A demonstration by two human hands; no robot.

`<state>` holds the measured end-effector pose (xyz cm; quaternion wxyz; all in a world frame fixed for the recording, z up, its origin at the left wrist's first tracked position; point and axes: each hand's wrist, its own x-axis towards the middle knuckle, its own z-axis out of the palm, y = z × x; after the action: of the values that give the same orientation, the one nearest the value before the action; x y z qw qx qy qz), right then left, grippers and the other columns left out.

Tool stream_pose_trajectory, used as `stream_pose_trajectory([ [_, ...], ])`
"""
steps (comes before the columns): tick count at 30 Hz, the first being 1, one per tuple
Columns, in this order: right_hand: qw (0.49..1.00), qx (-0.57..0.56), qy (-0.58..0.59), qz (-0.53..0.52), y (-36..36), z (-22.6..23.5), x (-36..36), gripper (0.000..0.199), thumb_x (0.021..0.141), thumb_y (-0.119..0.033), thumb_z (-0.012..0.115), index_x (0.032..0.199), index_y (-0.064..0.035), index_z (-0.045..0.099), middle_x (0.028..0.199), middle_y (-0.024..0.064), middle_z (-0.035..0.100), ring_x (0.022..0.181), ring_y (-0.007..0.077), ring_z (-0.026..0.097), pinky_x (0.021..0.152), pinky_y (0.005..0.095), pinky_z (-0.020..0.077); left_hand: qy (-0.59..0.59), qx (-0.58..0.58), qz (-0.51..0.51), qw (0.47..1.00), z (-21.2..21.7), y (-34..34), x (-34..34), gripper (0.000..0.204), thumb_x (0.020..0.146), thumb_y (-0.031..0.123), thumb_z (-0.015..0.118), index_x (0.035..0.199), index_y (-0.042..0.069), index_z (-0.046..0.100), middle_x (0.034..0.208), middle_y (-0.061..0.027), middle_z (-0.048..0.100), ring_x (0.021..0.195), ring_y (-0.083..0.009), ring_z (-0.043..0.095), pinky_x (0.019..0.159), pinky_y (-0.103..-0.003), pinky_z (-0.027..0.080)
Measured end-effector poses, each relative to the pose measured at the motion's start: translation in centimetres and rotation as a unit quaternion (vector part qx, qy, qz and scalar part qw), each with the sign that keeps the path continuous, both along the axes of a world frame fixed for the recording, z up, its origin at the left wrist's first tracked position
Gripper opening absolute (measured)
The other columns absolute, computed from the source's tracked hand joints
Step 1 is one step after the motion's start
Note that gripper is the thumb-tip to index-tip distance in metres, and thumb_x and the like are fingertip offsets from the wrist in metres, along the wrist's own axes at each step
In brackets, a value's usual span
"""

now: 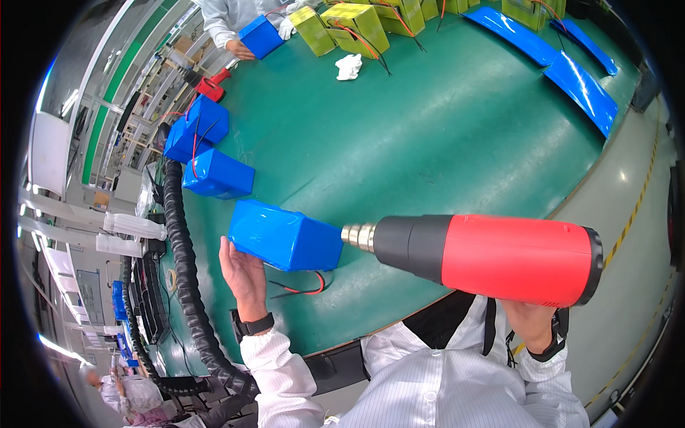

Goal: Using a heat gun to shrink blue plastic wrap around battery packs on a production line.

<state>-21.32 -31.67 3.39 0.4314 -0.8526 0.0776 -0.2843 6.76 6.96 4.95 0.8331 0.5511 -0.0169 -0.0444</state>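
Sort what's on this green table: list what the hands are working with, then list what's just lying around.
In hand:
- red heat gun, gripped by the right hand
- blue wrapped pack, steadied by the left hand, nozzle at its end

Lying about:
- three other blue packs
- white cloth
- yellow-green packs
- blue sleeves
- black corrugated hose

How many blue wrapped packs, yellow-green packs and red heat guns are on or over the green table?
Blue wrapped packs: 5, counting the blue pack steadied by the left hand and one in a co-worker's hands.
Yellow-green packs: at least 6, some cut off at the rim.
Red heat guns: 2, one in the right hand.
Total: at least 13.
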Motion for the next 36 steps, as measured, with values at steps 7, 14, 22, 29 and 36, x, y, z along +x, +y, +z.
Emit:
stream_pose_trajectory([
  [7, 0.986, -0.163, -0.013, -0.012, -0.3, 2.1, 1.5, 0.046, 0.079, -0.002, 0.086, 0.120, 0.0002, 0.065, 0.109, 0.0097, 0.072, 0.097, 0.0230, 0.071, 0.089, 0.0379, 0.0545, -0.009, 0.008, -0.005, 1.000, -0.1, 0.0, 0.0, 0.039, 0.108, 0.040, 0.048, 0.116, 0.006, 0.064, 0.115, -0.0062, 0.071, 0.107, -0.0180, 0.066, 0.095, -0.035, 0.050],
  [14, 0.999, -0.011, -0.033, -0.022, -0.2, 1.4, 2.3, 0.041, 0.084, -0.004, 0.085, 0.119, 0.0022, 0.065, 0.108, 0.0111, 0.071, 0.097, 0.0203, 0.070, 0.087, 0.0356, 0.0542, -0.020, -0.010, -0.009, 1.000, -0.5, 0.2, 0.3, 0.045, 0.109, 0.042, 0.045, 0.121, 0.003, 0.064, 0.117, -0.0089, 0.073, 0.107, -0.0198, 0.068, 0.094, -0.037, 0.052],
  [22, 0.989, 0.139, -0.022, -0.040, 0.3, 1.1, 2.8, 0.038, 0.079, -0.005, 0.088, 0.112, -0.0029, 0.072, 0.104, 0.0081, 0.074, 0.092, 0.0230, 0.072, 0.082, 0.0369, 0.0554, -0.014, -0.004, 0.006, 1.000, -0.5, -0.2, 0.4, 0.044, 0.109, 0.041, 0.045, 0.121, 0.004, 0.064, 0.117, -0.0081, 0.073, 0.107, -0.0195, 0.068, 0.094, -0.036, 0.052],
  [29, 0.990, 0.137, -0.018, -0.037, 0.0, 2.1, 3.1, 0.037, 0.077, -0.004, 0.088, 0.111, -0.0028, 0.072, 0.104, 0.0081, 0.074, 0.091, 0.0236, 0.072, 0.082, 0.0365, 0.0558, -0.020, -0.008, -0.003, 1.000, -0.4, 0.0, 0.2, 0.040, 0.109, 0.040, 0.046, 0.121, 0.006, 0.064, 0.118, -0.0070, 0.072, 0.109, -0.0191, 0.067, 0.095, -0.036, 0.051],
  [36, 0.998, 0.053, 0.013, -0.039, -1.1, 3.1, 2.7, 0.037, 0.077, -0.005, 0.088, 0.110, -0.0029, 0.072, 0.105, 0.0079, 0.074, 0.093, 0.0242, 0.072, 0.083, 0.0363, 0.0555, -0.025, 0.002, -0.010, 1.000, -0.3, 0.1, 0.2, 0.038, 0.109, 0.039, 0.047, 0.123, 0.007, 0.063, 0.121, -0.0057, 0.070, 0.111, -0.0192, 0.066, 0.096, -0.037, 0.051],
])
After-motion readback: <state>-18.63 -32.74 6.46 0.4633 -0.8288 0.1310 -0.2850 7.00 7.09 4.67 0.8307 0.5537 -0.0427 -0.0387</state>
